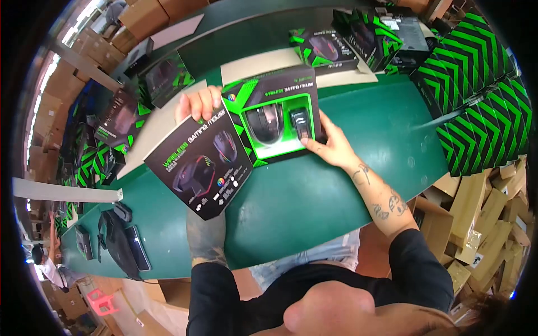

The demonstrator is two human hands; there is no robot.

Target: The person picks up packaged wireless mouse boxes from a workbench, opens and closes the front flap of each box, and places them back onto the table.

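Left hand: the left hand [199, 103] has its fingers folded over the top edge of the printed panel [202, 162], pinching it; the thumb is hidden behind.
Right hand: the right hand [333, 145] clasps the right edge of the mouse box [283, 87] – thumb on the front, fingers passing behind.
Printed panel: tilted, below the left fingers; black, with "WIRELESS" in green, "GAMING MOUSE" in white, two mouse pictures and small icons.
Mouse box: between the two hands, above the table, its left side against the panel; whether the two are joined cannot be told. Black face, green corner bands, a window framed in bright green.
Window: a dark mouse [264, 124] at left; a smaller black item [300, 123] with pale marks at right, just beside the right thumb.
Beneath the grip: green table [336, 201].
Beyond the grip: boxed mice [325, 46] along the far edge.
Right of the grip: stacked chevron cartons [465, 61], green on black – brown cardboard boxes [487, 218] lie lower down.
Left of the grip, nearer the body: a black bag [115, 241].
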